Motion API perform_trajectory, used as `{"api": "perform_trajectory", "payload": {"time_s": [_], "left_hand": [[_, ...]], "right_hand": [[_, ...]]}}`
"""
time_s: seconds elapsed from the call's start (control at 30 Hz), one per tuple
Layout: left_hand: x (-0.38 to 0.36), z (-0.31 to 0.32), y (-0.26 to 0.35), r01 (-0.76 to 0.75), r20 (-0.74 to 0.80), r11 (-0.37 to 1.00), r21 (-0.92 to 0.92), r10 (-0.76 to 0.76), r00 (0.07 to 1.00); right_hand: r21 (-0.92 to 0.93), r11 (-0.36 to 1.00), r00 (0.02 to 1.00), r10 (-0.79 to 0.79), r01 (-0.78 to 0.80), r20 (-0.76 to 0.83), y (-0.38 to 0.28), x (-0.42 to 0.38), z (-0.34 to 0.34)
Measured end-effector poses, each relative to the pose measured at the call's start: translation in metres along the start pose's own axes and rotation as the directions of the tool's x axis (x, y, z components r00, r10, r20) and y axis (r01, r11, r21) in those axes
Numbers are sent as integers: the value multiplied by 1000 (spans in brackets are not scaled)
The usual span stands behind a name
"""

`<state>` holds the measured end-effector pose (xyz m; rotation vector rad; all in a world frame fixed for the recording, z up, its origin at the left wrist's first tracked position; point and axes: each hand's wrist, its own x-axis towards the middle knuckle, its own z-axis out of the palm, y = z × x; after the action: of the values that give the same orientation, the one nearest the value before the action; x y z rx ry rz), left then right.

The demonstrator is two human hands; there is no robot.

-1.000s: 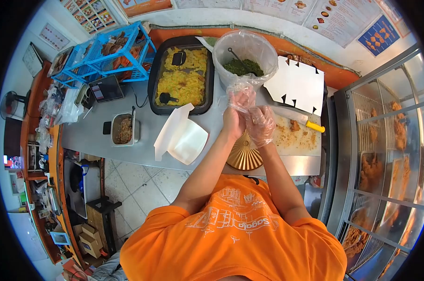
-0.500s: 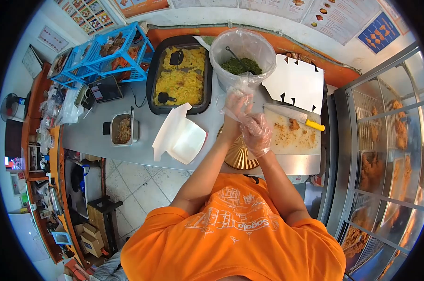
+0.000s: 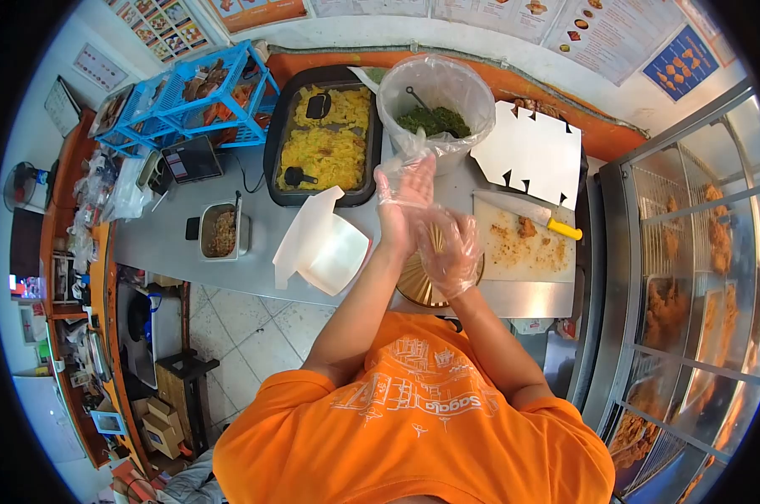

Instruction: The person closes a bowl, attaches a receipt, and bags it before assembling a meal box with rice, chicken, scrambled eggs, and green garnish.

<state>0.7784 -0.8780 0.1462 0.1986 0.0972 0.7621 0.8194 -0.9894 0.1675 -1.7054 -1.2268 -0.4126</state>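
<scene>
From my head view, bare counter (image 3: 262,244) reaches the near edge between the metal tin (image 3: 245,237) and the white box (image 3: 340,254). Above the near edge, right of centre, the clear, wrinkled glove (image 3: 397,188) covers the left hand (image 3: 414,186), lengthwise, tips toward the far edge. Left fingers stretch out, thumb apart; whether the right hand (image 3: 450,254) clamps the cuff, I cannot tell.

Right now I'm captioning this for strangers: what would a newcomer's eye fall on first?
Probably the bright orange shirt at bottom centre, with two hands in clear plastic above it in view. Next, the yellow food in the black tray at the back of the counter, left of the bucket of greens.
</scene>
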Motion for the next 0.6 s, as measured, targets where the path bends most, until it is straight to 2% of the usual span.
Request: {"api": "perform_trajectory", "payload": {"time_s": [0.03,0.1,0.13,0.17,0.23,0.37,0.43,0.47,0.53,0.57,0.6], "left_hand": [[-1,-5,-1,-1,-3,1000,0,1,1000],[-7,-7,-3,233,100,972,-7,-231,968],[-6,-4,-9,178,-39,956,233,-174,984],[-2,-18,-14,178,-41,956,234,-174,984],[8,-47,-18,188,-154,923,336,-143,978],[5,-31,-8,75,-173,966,247,-32,984],[10,-39,-1,196,-76,930,311,-181,980],[17,-41,2,197,-78,929,313,-182,980],[26,-40,4,52,-293,895,442,90,952],[24,-41,5,57,-294,895,442,85,952],[20,-36,10,159,-267,893,422,-45,963]], "right_hand": [[1,1000,1000,2,-2,2,2,4,2],[-53,998,998,-28,31,63,10,12,5],[-62,996,993,-57,63,102,17,11,8],[-61,996,993,-56,62,102,19,11,8],[58,996,971,-76,64,228,20,11,8],[64,997,958,-64,48,279,15,5,8],[124,991,960,9,-45,280,9,5,8],[125,991,960,11,-47,279,8,3,10],[197,980,957,-93,39,273,8,-2,12],[193,981,958,-89,36,273,7,-3,11],[204,977,964,-106,56,245,4,1,9]]}}
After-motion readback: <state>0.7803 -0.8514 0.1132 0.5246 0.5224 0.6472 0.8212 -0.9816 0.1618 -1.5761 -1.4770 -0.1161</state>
